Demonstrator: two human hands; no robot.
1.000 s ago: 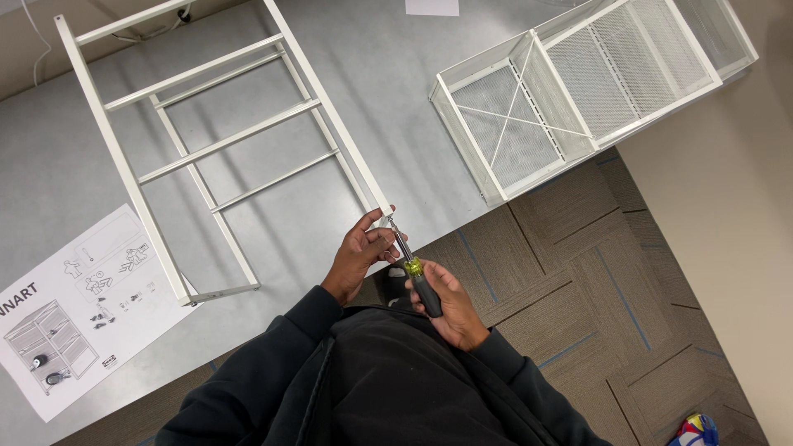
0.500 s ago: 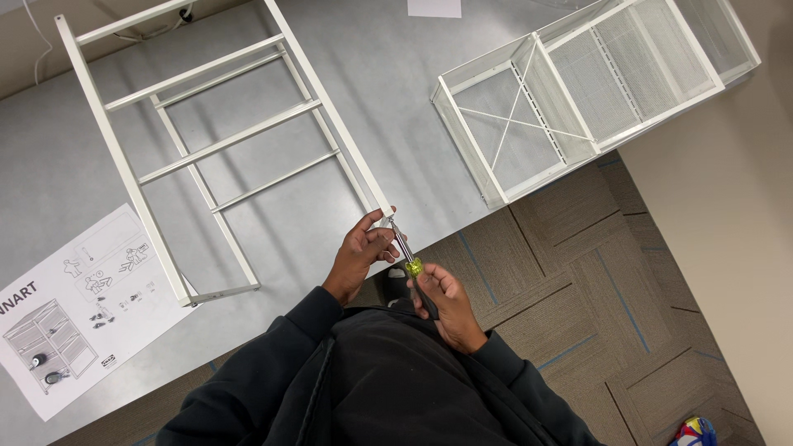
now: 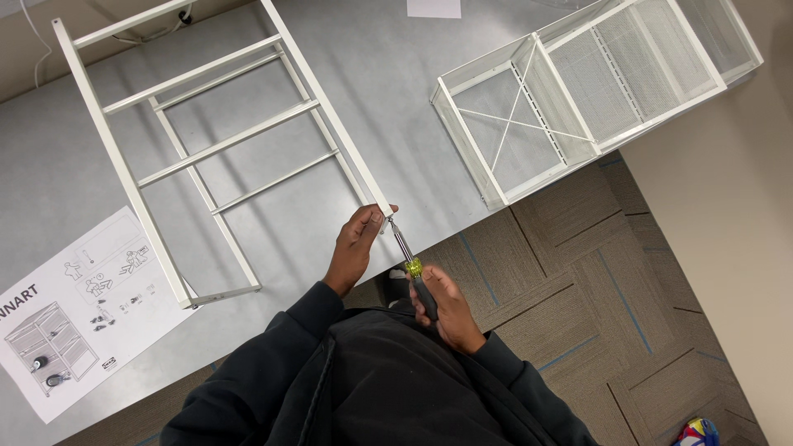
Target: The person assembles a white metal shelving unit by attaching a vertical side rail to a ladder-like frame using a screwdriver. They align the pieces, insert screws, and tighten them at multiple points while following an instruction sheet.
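On the desk (image 3: 396,107), the frame (image 3: 206,149) lies across the left half, one leg ending at the near edge. The baskets (image 3: 595,91) lie at the right end, overhanging the near edge. The manual (image 3: 74,306) lies at the near left corner, just beside the frame. A sheet (image 3: 434,8) lies at the far edge, between frame and baskets.

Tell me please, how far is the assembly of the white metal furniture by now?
Done: one white wire-mesh drawer unit stands assembled on the grey table. In hand: the left hand steadies the white metal ladder-shaped frame at its corner while the right hand drives a black-and-yellow-handled screwdriver into it. Left: the frame remains one flat, unjoined side.
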